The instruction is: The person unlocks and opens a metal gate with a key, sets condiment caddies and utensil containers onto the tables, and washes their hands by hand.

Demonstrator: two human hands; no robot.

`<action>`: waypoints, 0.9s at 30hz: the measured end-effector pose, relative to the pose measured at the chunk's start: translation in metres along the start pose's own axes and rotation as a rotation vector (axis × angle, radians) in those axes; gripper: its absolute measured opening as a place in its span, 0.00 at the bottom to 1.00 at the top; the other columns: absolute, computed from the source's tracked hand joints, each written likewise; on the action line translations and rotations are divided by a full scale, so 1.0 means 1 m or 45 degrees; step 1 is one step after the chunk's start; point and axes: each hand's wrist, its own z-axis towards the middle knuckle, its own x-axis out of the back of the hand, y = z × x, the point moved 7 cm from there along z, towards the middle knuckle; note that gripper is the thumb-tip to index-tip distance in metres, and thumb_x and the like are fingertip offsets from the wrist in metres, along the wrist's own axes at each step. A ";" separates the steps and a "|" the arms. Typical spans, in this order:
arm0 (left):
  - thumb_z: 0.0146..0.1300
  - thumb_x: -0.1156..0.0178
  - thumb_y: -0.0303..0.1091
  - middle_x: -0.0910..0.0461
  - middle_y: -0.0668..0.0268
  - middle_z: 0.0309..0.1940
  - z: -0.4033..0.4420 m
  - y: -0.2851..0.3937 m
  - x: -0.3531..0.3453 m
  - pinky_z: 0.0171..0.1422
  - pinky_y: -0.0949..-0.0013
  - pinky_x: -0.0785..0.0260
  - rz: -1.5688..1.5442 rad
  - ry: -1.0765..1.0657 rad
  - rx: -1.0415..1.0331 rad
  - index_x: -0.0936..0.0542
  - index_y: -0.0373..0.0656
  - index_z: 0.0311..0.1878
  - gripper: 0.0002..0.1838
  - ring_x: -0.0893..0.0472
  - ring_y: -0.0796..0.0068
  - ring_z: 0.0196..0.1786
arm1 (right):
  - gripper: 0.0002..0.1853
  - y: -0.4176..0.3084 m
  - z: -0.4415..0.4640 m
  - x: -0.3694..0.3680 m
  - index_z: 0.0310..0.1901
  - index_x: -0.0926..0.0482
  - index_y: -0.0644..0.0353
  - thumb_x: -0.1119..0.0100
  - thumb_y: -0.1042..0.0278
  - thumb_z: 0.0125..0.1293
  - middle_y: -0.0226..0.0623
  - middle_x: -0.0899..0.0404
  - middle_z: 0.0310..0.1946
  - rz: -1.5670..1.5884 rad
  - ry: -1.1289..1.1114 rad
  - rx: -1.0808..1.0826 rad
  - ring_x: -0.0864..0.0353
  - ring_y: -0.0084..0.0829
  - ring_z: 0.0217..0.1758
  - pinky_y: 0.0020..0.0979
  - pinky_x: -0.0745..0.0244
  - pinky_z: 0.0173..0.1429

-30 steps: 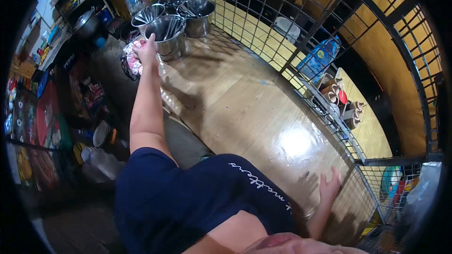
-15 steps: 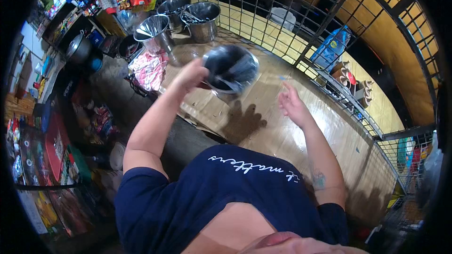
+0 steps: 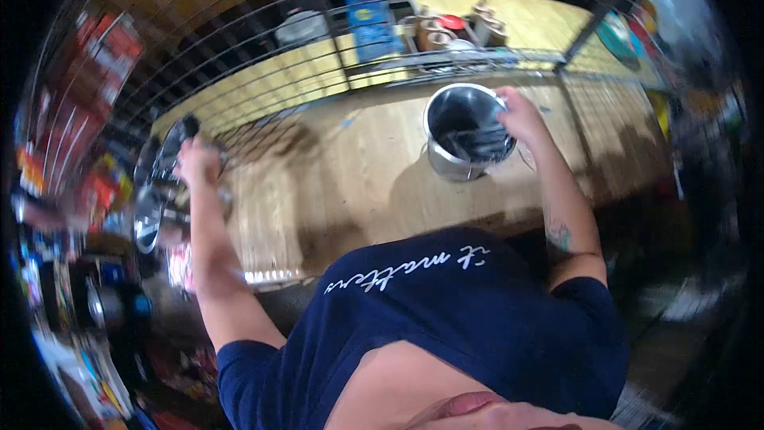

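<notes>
A shiny metal bucket (image 3: 446, 151) with dark and silvery utensils inside stands on the wooden table (image 3: 382, 139), right of centre. The fingers of my right hand (image 3: 524, 118) are closed on its right rim. Farther left, my left hand (image 3: 197, 163) is at a group of metal buckets; its fingers are smeared by motion, so its hold on a rim cannot be made out. One bucket of that group (image 3: 151, 219) is near the left wrist, with a light-coloured utensil in it.
A wire grid (image 3: 342, 40) runs along the table's far edge. Behind it are a blue bag (image 3: 370, 16), brown containers with a red item (image 3: 452, 22) and a white object (image 3: 302, 28). Pink-and-white cloth (image 3: 180, 267) lies at the left, near a dark pot (image 3: 102, 304).
The bucket moved from my left hand to the table's right part, where my right hand now grips its rim. My left hand went back left to the other buckets. The view turned right.
</notes>
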 end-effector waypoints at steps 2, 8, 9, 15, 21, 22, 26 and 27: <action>0.55 0.50 0.37 0.31 0.63 0.56 0.012 0.003 -0.004 0.55 0.47 0.41 0.105 -0.103 -0.015 0.24 0.51 0.50 0.18 0.31 0.60 0.58 | 0.22 0.062 0.015 0.046 0.50 0.29 0.55 0.40 0.77 0.51 0.40 0.21 0.36 -0.006 0.301 -0.124 0.21 0.33 0.39 0.32 0.27 0.43; 0.58 0.55 0.33 0.32 0.65 0.56 0.019 0.015 -0.027 0.55 0.50 0.44 0.062 0.210 -0.119 0.23 0.50 0.46 0.15 0.33 0.63 0.57 | 0.28 0.083 -0.029 0.130 0.58 0.35 0.53 0.38 0.60 0.55 0.45 0.29 0.50 0.590 0.580 -0.387 0.24 0.40 0.46 0.37 0.26 0.43; 0.59 0.55 0.33 0.30 0.65 0.54 0.020 0.012 -0.025 0.55 0.51 0.43 0.119 0.124 -0.036 0.23 0.50 0.46 0.15 0.33 0.64 0.56 | 0.31 0.077 -0.029 0.130 0.60 0.36 0.52 0.38 0.57 0.55 0.47 0.32 0.53 0.493 0.476 -0.256 0.26 0.43 0.49 0.39 0.27 0.48; 0.56 0.51 0.36 0.21 0.63 0.43 0.022 0.011 -0.024 0.57 0.50 0.43 0.246 -0.239 -0.072 0.22 0.44 0.44 0.15 0.29 0.60 0.53 | 0.36 0.078 -0.024 0.110 0.61 0.38 0.48 0.34 0.56 0.50 0.52 0.42 0.60 -0.297 0.498 0.119 0.41 0.49 0.65 0.41 0.42 0.64; 0.49 0.41 0.36 0.22 0.68 0.34 -0.080 0.096 0.038 0.52 0.52 0.43 -0.064 0.087 -0.467 0.21 0.49 0.31 0.06 0.27 0.64 0.45 | 0.31 0.043 -0.030 0.134 0.55 0.31 0.50 0.32 0.60 0.47 0.45 0.38 0.58 -0.884 1.011 0.172 0.40 0.49 0.62 0.46 0.44 0.64; 0.49 0.40 0.35 0.22 0.69 0.33 -0.100 0.118 0.055 0.52 0.53 0.44 -0.168 0.141 -0.560 0.22 0.49 0.30 0.05 0.27 0.64 0.45 | 0.31 0.044 -0.027 0.136 0.55 0.31 0.50 0.32 0.60 0.47 0.45 0.38 0.58 -0.880 0.994 0.182 0.40 0.49 0.62 0.46 0.44 0.64; 0.50 0.43 0.32 0.23 0.70 0.32 -0.166 0.213 0.112 0.53 0.54 0.44 -0.453 0.115 -0.904 0.22 0.52 0.29 0.03 0.27 0.68 0.44 | 0.25 0.072 0.007 0.137 0.52 0.27 0.51 0.34 0.62 0.49 0.41 0.31 0.54 -1.000 0.759 0.183 0.38 0.45 0.61 0.45 0.47 0.66; 0.50 0.44 0.31 0.23 0.70 0.31 -0.179 0.237 0.120 0.53 0.55 0.45 -0.488 0.121 -0.983 0.23 0.51 0.29 0.03 0.27 0.68 0.44 | 0.23 0.068 0.010 0.137 0.49 0.27 0.52 0.35 0.62 0.50 0.39 0.29 0.51 -1.012 0.730 0.203 0.36 0.43 0.59 0.46 0.46 0.66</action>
